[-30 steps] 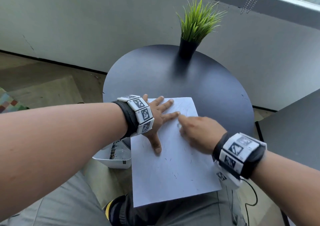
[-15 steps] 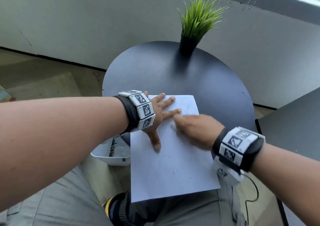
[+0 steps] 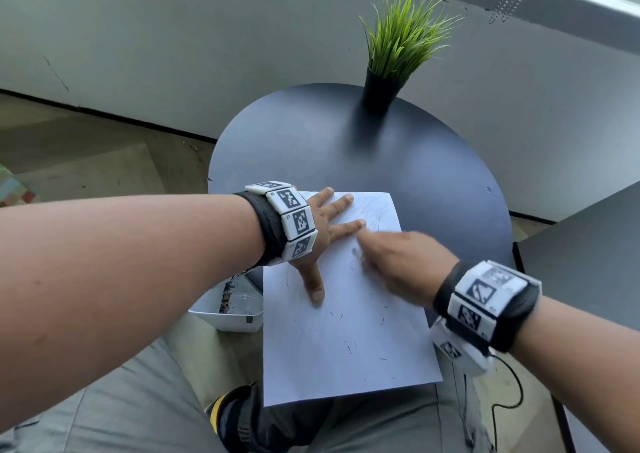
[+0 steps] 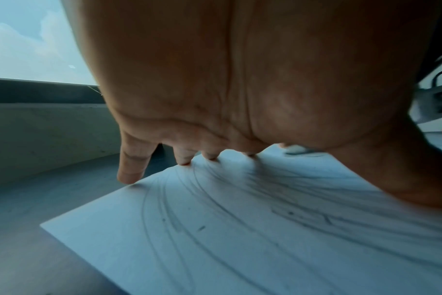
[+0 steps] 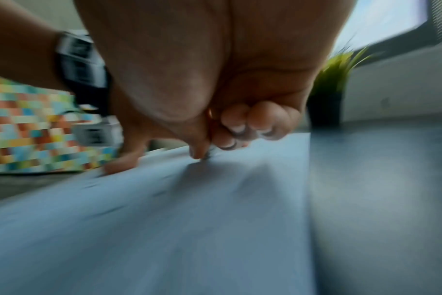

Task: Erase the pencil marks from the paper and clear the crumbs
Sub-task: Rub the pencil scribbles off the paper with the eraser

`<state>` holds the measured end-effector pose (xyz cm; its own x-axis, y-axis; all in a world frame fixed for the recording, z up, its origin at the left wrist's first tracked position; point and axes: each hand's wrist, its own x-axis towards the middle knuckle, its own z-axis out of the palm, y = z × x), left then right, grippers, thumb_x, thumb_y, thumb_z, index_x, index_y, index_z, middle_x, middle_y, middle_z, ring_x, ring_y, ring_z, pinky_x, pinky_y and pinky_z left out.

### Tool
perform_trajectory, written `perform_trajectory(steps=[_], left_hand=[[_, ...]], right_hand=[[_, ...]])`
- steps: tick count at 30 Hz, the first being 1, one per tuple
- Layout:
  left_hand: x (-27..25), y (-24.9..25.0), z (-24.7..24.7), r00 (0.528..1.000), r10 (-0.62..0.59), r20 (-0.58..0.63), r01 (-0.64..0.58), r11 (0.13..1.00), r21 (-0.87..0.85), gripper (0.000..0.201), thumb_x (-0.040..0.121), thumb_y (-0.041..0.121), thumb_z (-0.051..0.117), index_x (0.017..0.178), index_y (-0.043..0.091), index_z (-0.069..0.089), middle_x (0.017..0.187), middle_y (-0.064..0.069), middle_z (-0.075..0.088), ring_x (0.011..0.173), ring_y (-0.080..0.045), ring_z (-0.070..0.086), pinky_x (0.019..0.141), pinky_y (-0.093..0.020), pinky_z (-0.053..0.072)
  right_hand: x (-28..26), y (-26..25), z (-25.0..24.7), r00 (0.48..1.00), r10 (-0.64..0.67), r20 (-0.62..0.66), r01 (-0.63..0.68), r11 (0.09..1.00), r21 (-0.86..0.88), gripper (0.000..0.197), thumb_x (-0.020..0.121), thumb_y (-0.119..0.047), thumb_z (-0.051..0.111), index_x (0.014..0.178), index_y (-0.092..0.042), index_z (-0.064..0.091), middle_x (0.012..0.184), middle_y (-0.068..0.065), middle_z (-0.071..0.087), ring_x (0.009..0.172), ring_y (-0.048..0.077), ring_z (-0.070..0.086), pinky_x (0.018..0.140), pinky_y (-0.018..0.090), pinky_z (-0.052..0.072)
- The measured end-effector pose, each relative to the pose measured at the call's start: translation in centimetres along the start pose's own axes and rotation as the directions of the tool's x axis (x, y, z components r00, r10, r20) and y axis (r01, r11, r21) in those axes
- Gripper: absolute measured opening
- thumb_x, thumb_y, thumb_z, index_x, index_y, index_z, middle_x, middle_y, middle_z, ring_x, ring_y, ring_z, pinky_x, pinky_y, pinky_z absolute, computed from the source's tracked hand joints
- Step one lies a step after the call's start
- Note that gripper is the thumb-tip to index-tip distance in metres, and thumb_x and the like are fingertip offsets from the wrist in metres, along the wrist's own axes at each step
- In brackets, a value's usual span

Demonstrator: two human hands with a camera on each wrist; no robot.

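head view: the paper [image 3: 346, 317] lies on the near edge of the round dark table [image 3: 311, 140], its near end hanging out past the rim over the person's lap. the left hand [image 3: 320, 230] lies flat on the paper's far left part, fingers straight and spread, thumb pointing back toward the near edge. the right hand [image 3: 398, 258] is just right of the left hand's index finger, blurred, fingers bunched down onto the sheet. dark crumbs [image 3: 348, 347] are scattered on the paper's near half. a thin single sheet like this is probably light and floppy and would creep or crease under rubbing, so pinning it flat beside the rubbed patch looks the sound hold. a white bin [image 3: 228, 314] sits below the table, just left of the paper; a potted plant [image 3: 398, 47] stands on the table's far side.

left wrist view: the left hand [image 4: 215, 89] has its fingertips [image 4: 129, 175] pressed at the paper's [image 4: 240, 239] far edge, with the smallest seemingly just off the sheet. faint curved pencil marks [image 4: 215, 199] sweep across the sheet under the palm.

right wrist view: heavily blurred. the right hand [image 5: 215, 99] has its fingers curled in, thumb and forefinger pinching something small and dark against the paper [image 5: 164, 219]; likely an eraser, but too hidden and smeared to say for sure.
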<state>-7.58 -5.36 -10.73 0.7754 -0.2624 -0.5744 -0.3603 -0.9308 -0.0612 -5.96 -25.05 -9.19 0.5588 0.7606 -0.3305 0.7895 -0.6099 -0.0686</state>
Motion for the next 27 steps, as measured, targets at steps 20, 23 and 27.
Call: perform_trajectory(steps=[20, 23, 27], left_hand=[[-0.4, 2.5, -0.5, 0.992, -0.058, -0.111, 0.045, 0.993, -0.112, 0.133, 0.048, 0.093, 0.064, 0.153, 0.028, 0.012, 0.165, -0.010, -0.009, 0.151, -0.039, -0.004, 0.114, -0.065, 0.021], [-0.5, 2.4, -0.5, 0.993, -0.070, -0.098, 0.059, 0.992, -0.114, 0.138, 0.050, 0.092, 0.063, 0.156, 0.032, -0.001, 0.165, -0.008, -0.014, 0.151, -0.037, -0.008, 0.114, -0.065, 0.022], [-0.5, 2.4, -0.1, 0.994, -0.068, -0.085, 0.059, 0.993, -0.100, 0.143, 0.050, 0.096, 0.059, 0.155, 0.035, -0.016, 0.164, -0.005, -0.022, 0.151, -0.035, -0.012, 0.114, -0.067, 0.018]], right_hand=[[-1.9, 1.3, 0.9, 0.999, -0.025, 0.021, 0.027, 0.996, -0.084, 0.018, 0.093, -0.043, 0.019, 0.089, -0.027, 0.025, 0.084, -0.007, 0.048, 0.076, 0.028, 0.056, 0.064, 0.040, 0.051], [-1.1, 3.4, 0.5, 0.990, 0.125, -0.065, -0.127, 0.992, -0.027, 0.022, 0.099, -0.040, 0.031, 0.083, -0.027, 0.022, 0.078, -0.004, 0.048, 0.073, 0.032, 0.055, 0.066, 0.044, 0.052], [-2.1, -0.4, 1.7, 0.993, -0.102, 0.057, 0.107, 0.990, -0.089, 0.019, 0.096, -0.028, 0.039, 0.089, -0.029, 0.022, 0.080, -0.007, 0.041, 0.063, 0.029, 0.048, 0.055, 0.039, 0.048]])
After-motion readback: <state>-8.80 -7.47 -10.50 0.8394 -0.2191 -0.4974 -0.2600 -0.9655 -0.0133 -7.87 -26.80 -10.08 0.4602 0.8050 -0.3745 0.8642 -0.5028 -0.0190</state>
